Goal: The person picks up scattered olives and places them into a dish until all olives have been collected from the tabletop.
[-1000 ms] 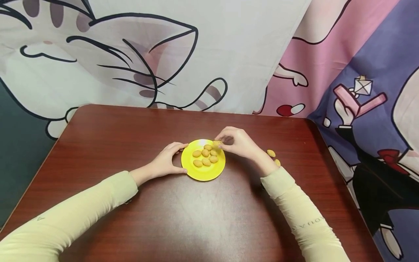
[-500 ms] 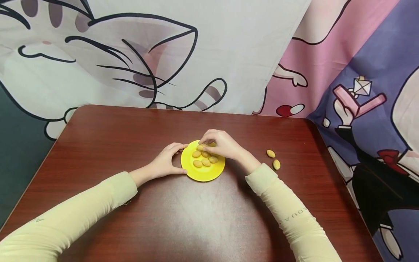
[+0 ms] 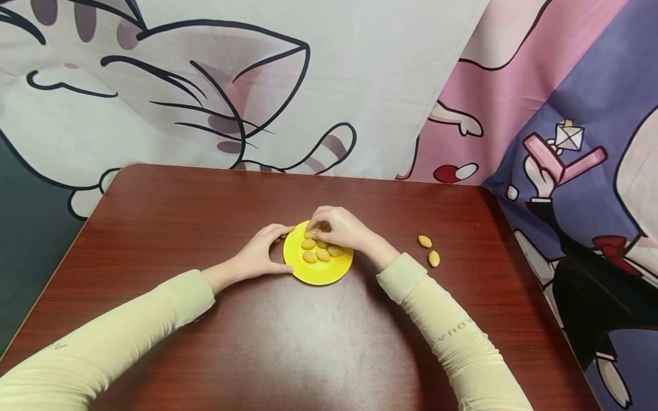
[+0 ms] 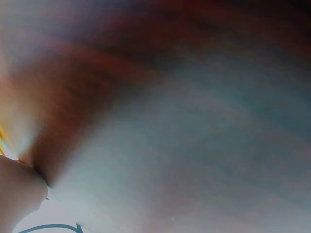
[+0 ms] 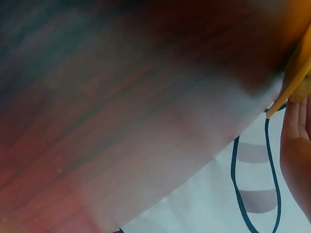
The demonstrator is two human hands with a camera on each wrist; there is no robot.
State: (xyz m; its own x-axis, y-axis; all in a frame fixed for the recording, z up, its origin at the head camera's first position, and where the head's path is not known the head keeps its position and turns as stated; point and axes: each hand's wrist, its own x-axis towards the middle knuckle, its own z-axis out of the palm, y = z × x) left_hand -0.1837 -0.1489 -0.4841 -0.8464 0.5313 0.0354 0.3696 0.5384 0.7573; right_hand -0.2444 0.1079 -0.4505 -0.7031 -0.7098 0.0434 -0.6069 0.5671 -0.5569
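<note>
A yellow plate (image 3: 320, 275) lies on the table, bearing several oval yellow-brown nuts (image 3: 309, 257) that look like almonds in their shells. My left hand (image 3: 259, 254) holds the plate's left rim between thumb and fingers. Over the plate's far side, my right hand (image 3: 339, 228) pinches a nut (image 3: 311, 234) at its fingertips, down at plate level. That hand hides some nuts behind it. In the right wrist view, the plate (image 5: 297, 73) edge and fingers (image 5: 292, 124) show at the right border. The left wrist view is mostly blurred, with part of the left hand (image 4: 22, 189) at lower left.
Two more nuts, one farther back (image 3: 424, 241) and one nearer (image 3: 434, 258), lie on the dark red-brown table (image 3: 288, 348) right of the plate. A cartoon-printed cloth (image 3: 390, 85) hangs behind the table's far edge and along its right side.
My right hand has moved left across the plate with the pinched nut, from the far right rim to the far left part of the plate. My left hand stays at the rim.
</note>
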